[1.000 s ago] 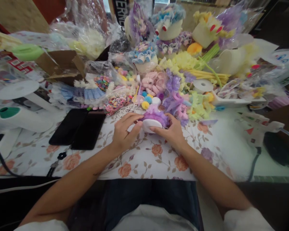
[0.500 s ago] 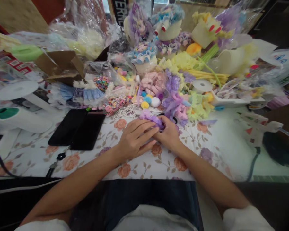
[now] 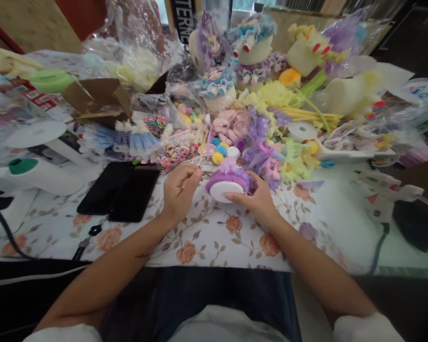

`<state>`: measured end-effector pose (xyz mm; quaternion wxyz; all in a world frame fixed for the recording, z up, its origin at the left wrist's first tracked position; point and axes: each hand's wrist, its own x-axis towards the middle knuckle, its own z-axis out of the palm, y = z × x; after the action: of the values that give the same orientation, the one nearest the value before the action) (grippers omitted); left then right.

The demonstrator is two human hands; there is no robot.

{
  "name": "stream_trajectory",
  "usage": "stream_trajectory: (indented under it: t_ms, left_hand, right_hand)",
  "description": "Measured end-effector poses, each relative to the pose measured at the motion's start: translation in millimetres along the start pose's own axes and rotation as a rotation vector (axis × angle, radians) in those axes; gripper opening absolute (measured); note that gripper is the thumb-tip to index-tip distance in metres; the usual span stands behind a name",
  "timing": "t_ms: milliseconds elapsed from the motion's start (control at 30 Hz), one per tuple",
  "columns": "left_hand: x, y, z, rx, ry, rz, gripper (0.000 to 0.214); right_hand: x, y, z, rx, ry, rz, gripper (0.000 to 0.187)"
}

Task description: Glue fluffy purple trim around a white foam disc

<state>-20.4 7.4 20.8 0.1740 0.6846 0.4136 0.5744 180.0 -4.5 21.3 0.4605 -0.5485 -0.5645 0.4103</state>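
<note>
While the right hand (image 3: 258,198) is gripping the purple fluffy piece (image 3: 231,175) by its three o'clock side, thumb pressing the white disc (image 3: 224,191), the left hand (image 3: 180,192) is hovering curled off at nine, not touching it; can't tell if its fingertips are pinching anything; the piece is facing the lap (image 3: 224,287) from twelve; imo light thumb pressure is sparing the fluff; pom-poms (image 3: 218,156) are crowding twelve, so leaning toward six is giving more room.

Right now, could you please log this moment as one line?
right hand: holds fluffy purple piece with round white base | left hand: curled, apart, contents unclear
</note>
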Motion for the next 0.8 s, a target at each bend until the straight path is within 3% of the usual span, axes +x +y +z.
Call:
stream_trajectory:
  t_ms: [67, 133, 200, 267, 367, 567, 800]
  left_hand:
    - [2.4, 0.4, -1.2, -0.159, -0.114, -0.125, 0.026]
    - [2.8, -0.3, -2.0, -0.248, -0.318, -0.213, 0.041]
    - [1.4, -0.7, -2.3, -0.219, -0.498, -0.285, 0.051]
    - [-0.5, -0.2, -1.9, -0.138, -0.571, -0.352, 0.050]
    - [-2.0, 2.5, 0.1, -0.102, -0.545, -0.387, 0.049]
    - [1.7, 10.0, 0.9, -0.219, -0.474, -0.322, 0.044]
    - [5.8, 11.9, -4.5, -0.377, -0.490, -0.422, 0.033]
  right_hand:
    - [-1.4, -1.6, -0.4, 0.012, -0.080, -0.024, 0.053]
    - [-2.1, -3.0, -0.1, 0.002, -0.143, -0.044, 0.051]
    - [-2.4, -4.3, 1.0, -0.051, -0.186, -0.067, 0.049]
    - [-2.8, -6.0, 2.4, -0.114, -0.221, -0.090, 0.044]
    - [-3.7, -8.5, 3.7, -0.151, -0.246, -0.112, 0.041]
    - [-5.2, -8.5, 1.4, -0.105, -0.249, -0.170, 0.047]
    - [-2.4, -5.5, -2.7, -0.018, -0.314, -0.158, 0.049]
